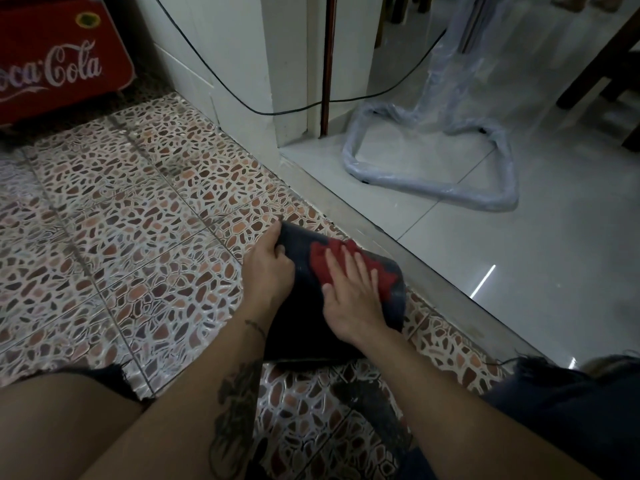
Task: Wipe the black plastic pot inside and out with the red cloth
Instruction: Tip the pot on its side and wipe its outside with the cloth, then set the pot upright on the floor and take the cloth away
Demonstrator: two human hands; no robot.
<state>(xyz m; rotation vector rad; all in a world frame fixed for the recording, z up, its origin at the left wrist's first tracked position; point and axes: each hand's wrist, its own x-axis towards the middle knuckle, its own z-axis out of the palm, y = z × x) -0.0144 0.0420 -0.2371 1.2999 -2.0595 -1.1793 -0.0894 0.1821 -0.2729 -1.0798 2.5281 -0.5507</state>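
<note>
The black plastic pot [304,327] lies tipped on the patterned floor tiles, its outer side facing up. My left hand [268,268] grips the pot's far left edge, fingers curled over it. My right hand [349,299] lies flat with fingers spread, pressing the red cloth [323,263] against the pot's upper surface. The cloth bunches out beyond my fingertips. The pot's inside is hidden from view.
A raised stone threshold [426,268] runs diagonally just right of the pot, with glossy white floor beyond. A plastic-wrapped metal stand [433,192] sits on that floor. A red Coca-Cola cooler [59,60] stands far left, and a black cable [221,84] hangs along the wall. My knees frame the bottom.
</note>
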